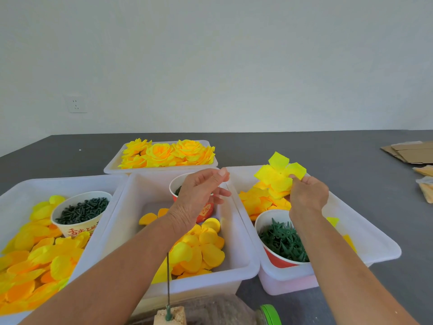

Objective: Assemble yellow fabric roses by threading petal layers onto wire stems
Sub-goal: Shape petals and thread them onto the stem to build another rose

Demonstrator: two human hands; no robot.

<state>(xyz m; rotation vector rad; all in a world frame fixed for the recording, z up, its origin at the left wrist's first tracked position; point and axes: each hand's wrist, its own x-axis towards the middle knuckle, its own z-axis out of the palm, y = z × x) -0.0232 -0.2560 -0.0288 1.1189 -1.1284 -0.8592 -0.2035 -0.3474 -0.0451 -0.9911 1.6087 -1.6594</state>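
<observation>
Your right hand [308, 195] pinches a yellow petal layer [278, 175] and holds it up over the right bin [375, 242], above the heap of petals there. Your left hand [199, 195] is lifted over the middle bin [236, 231] with its fingers loosely curled, holding nothing that shows. The thin wire stem [168, 277] stands upright in a crumbly block [172, 315] near you, well below both hands. The petal layer is soft, floppy cloth with four rounded flaps, so it could fold or slip from your pinch. Its middle hole looks tiny, so I think you could miss the wire tip. Your arm could bump the stem and tip it. The green star-shaped pieces [283, 242] in the red cup look spiky.
</observation>
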